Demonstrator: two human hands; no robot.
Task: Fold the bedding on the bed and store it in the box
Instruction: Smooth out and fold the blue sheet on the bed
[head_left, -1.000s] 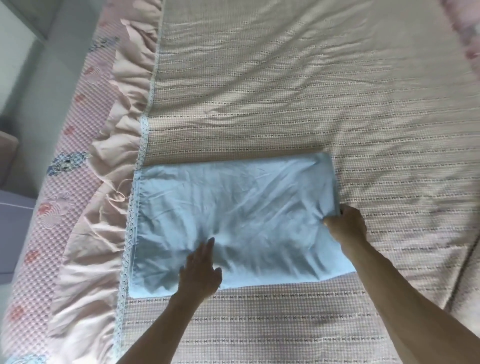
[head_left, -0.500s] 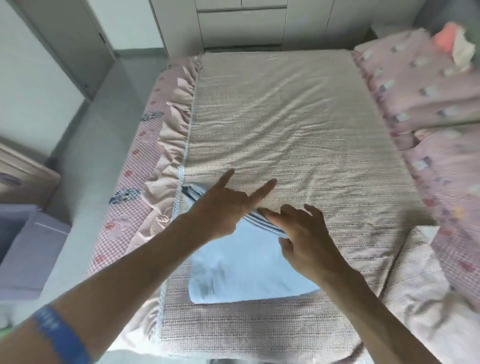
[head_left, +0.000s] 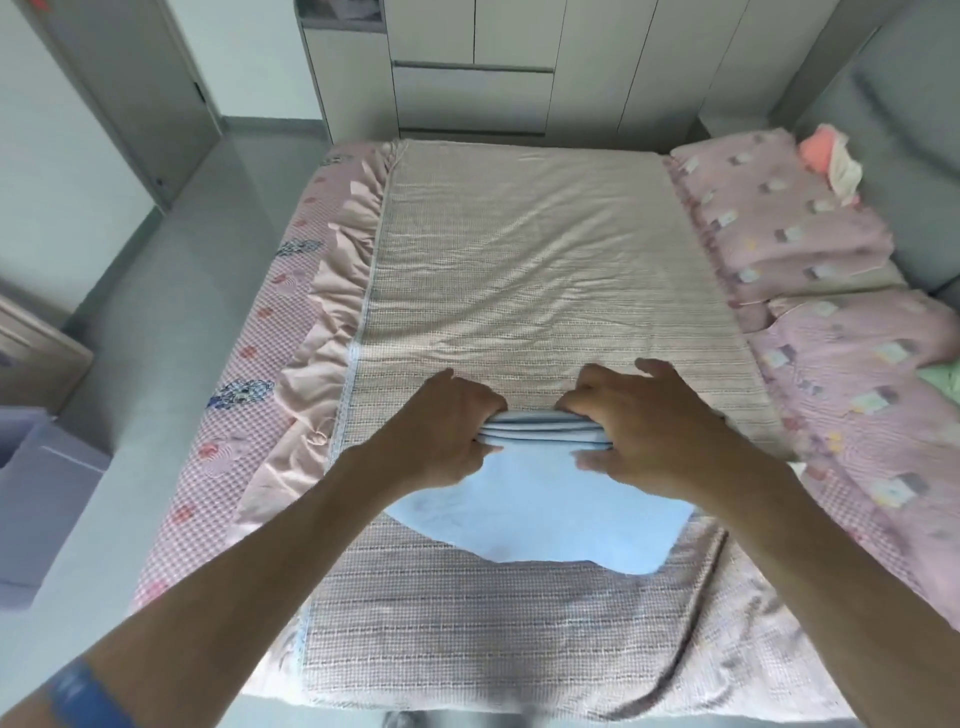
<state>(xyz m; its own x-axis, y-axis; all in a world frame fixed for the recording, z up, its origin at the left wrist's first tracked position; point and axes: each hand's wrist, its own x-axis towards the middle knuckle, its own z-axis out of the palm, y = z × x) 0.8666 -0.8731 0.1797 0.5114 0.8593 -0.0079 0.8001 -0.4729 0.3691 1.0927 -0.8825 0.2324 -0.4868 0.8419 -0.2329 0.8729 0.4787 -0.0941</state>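
Folded bedding (head_left: 540, 499) lengthwise across bed, far edge in left hand (head_left: 447, 431), right hand (head_left: 639, 431)

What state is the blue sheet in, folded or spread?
Folded: the blue sheet shows stacked layers at its far edge, gripped by both hands.

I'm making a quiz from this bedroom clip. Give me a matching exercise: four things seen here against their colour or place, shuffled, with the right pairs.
Things:
1. folded sheet
2. pillows
3. storage box
4. wristband

Descriptions:
A. on the floor left of the bed
B. dark blue, on the left forearm
C. light blue, gripped by both hands
D. pink patterned, along the bed's right side

Pairs: 1-C, 2-D, 3-A, 4-B
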